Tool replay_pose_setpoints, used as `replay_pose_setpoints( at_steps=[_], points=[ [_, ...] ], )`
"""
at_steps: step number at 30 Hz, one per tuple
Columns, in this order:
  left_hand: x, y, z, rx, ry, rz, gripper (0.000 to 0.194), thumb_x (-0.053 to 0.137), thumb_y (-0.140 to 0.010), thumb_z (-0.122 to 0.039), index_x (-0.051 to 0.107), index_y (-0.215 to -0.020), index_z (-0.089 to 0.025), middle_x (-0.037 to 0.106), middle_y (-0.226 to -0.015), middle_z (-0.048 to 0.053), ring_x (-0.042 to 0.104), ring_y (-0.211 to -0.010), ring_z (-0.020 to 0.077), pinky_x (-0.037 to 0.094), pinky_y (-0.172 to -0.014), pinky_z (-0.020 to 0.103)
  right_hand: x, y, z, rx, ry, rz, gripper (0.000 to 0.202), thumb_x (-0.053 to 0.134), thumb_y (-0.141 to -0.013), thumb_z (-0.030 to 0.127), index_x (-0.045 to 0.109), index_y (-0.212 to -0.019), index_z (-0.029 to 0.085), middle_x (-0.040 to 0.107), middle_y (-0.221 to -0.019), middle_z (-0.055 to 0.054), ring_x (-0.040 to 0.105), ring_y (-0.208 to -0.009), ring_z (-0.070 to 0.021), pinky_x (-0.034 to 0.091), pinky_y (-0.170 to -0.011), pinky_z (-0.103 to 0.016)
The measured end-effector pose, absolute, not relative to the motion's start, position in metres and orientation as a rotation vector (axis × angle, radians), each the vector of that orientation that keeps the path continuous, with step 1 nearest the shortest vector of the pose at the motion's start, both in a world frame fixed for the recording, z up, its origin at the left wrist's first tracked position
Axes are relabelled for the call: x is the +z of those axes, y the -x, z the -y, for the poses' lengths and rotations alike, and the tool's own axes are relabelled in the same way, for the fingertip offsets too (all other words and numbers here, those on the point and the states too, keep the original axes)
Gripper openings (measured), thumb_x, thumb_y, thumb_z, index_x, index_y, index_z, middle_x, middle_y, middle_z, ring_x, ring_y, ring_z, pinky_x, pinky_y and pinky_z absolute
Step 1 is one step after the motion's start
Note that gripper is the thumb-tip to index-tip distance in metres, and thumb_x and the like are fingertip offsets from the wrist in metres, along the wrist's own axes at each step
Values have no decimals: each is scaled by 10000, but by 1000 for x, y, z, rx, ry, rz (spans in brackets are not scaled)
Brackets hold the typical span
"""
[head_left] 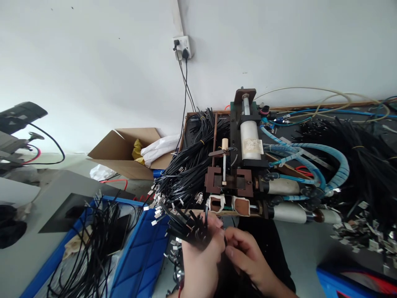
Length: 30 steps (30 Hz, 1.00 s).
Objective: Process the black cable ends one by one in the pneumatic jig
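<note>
My left hand [203, 258] is closed around a bundle of black cables [186, 229], whose cut ends fan out to the left above my thumb. Close against it on the right, my right hand [245, 252] pinches with thumb and fingertips at a black cable that runs from the bundle; the exact grip is partly hidden. Just beyond both hands stands a pneumatic machine with a white cylinder [250, 138], a brown clamp block [229, 182] and two pads wrapped in white [241, 205]. Several white-tipped connector ends [178, 256] hang below my left hand.
Black cables with metal connectors [186, 165] lie left of the machine, and another heap [366, 153] lies on the right. A blue crate [136, 260] with cables stands lower left, a cardboard box [124, 165] behind it. Blue hoses [338, 161] loop right of the cylinder.
</note>
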<state>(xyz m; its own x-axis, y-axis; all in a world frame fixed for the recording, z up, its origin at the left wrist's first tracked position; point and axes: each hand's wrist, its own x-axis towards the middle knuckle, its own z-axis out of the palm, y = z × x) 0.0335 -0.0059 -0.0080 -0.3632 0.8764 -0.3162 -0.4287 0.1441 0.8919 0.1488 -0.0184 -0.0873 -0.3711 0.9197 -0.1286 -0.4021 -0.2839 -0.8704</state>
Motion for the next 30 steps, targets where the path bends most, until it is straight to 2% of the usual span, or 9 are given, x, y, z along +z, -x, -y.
replay_pose_setpoints(
  at_steps=[3,6,11,14,22,27,30],
  points=[
    [-10,-32,5,1524,-471,-1259,248,935,-714,-219,708,-812,-208,671,-820,-32,391,-420,12,301,-425,178,-90,-149,14,1816,809,934,419,748,-970,547,667,-806,169,454,-558,80,291,-456,-64,222,-433,-194],
    [-12,-30,5,1598,-452,-1199,291,951,-733,-276,719,-906,-247,654,-844,-42,393,-390,1,313,-407,168,-98,-148,7,2002,605,695,407,793,-935,533,646,-802,179,423,-477,104,239,-400,-53,210,-410,-184],
    [-1,-30,8,1651,-494,-1081,308,997,-683,-305,709,-784,-263,581,-778,-58,367,-373,8,325,-369,175,-107,-143,-5,2132,417,515,434,811,-898,584,591,-793,224,470,-425,96,333,-354,-84,347,-429,-199],
    [8,-32,10,1637,-454,-1073,322,1011,-674,-328,706,-746,-251,563,-769,-51,363,-383,8,334,-376,182,-108,-140,-8,2165,381,495,438,811,-902,584,578,-796,229,496,-416,94,343,-315,-93,350,-391,-207],
    [4,-28,13,1608,-522,-1050,307,978,-735,-323,688,-806,-251,560,-811,-58,414,-392,4,351,-392,172,-114,-135,-5,2189,333,460,385,786,-943,526,611,-820,206,458,-387,107,343,-295,-98,349,-364,-210],
    [3,-33,13,1654,-588,-1012,254,918,-816,-304,681,-899,-262,565,-813,-60,355,-387,-4,277,-385,159,-114,-136,-8,2202,325,454,343,775,-960,493,633,-841,204,488,-402,103,326,-289,-89,351,-378,-211],
    [-2,-32,11,1647,-560,-955,224,904,-836,-347,721,-936,-267,560,-733,-62,320,-391,8,296,-410,173,-115,-136,-8,2212,328,450,352,805,-939,495,647,-845,195,474,-393,110,318,-294,-82,363,-387,-205]
  ],
)
